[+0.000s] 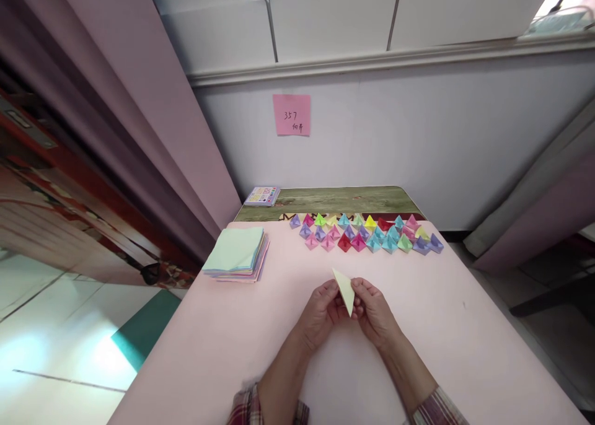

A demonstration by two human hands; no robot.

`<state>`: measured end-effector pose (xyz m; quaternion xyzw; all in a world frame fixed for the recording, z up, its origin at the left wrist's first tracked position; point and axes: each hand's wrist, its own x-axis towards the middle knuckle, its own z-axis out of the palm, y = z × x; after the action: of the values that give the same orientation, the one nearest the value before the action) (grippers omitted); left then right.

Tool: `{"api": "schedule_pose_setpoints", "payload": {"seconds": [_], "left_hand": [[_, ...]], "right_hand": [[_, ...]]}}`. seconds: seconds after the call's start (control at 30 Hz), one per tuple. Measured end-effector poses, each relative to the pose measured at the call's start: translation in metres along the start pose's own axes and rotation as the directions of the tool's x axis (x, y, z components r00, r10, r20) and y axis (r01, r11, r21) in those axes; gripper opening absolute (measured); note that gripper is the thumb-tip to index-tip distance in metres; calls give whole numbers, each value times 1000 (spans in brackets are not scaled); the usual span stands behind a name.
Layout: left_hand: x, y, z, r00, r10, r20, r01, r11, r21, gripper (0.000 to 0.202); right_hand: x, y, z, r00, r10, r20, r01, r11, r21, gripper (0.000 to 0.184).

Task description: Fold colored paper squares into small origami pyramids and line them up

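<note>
A pale yellow folded paper [344, 290] stands on edge between my two hands over the pink table [465, 338]. My left hand [320, 316] pinches its left side and my right hand [374, 313] pinches its right side, fingers closed on it. Beyond the hands, several small folded paper shapes [367, 233] in many colours lie in rows across the table's far part. A stack of flat coloured paper sheets [237, 254], pale green on top, sits at the far left corner.
A small printed paper pack [263, 196] lies on a green-patterned surface [334, 201] behind the table. A pink note [292, 114] is stuck on the white wall. Purple curtains hang at left and right; tiled floor lies left of the table.
</note>
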<state>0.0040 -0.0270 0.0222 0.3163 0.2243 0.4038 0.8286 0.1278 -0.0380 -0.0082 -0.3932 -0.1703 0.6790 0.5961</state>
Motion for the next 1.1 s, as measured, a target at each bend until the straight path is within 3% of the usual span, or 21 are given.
{"api": "schedule_pose_setpoints", "payload": {"seconds": [0.33, 0.53, 0.73, 0.83, 1.0, 1.1], "left_hand": [[3, -2, -4, 998, 15, -64, -13, 1000, 23, 33], [3, -5, -4, 996, 22, -88, -20, 999, 29, 32], [2, -4, -3, 996, -4, -88, 6, 1000, 23, 34], [3, -7, -4, 990, 50, -135, -40, 996, 77, 35], [5, -12, -10, 979, 85, -185, -46, 977, 206, 36], [7, -14, -14, 973, 88, -212, -28, 963, 269, 35]], "right_hand": [[1, 6, -1, 972, -231, -33, 220, 953, -207, 31], [-2, 5, 2, 972, -231, -46, 221, 962, -163, 31], [-2, 5, 3, 993, -97, -67, 94, 994, -58, 34], [-1, 6, 2, 989, -144, -44, 140, 985, -101, 32], [-4, 10, 1, 942, -333, -51, 296, 890, -348, 26], [-5, 7, 0, 882, -471, -19, 396, 762, -513, 18]]}}
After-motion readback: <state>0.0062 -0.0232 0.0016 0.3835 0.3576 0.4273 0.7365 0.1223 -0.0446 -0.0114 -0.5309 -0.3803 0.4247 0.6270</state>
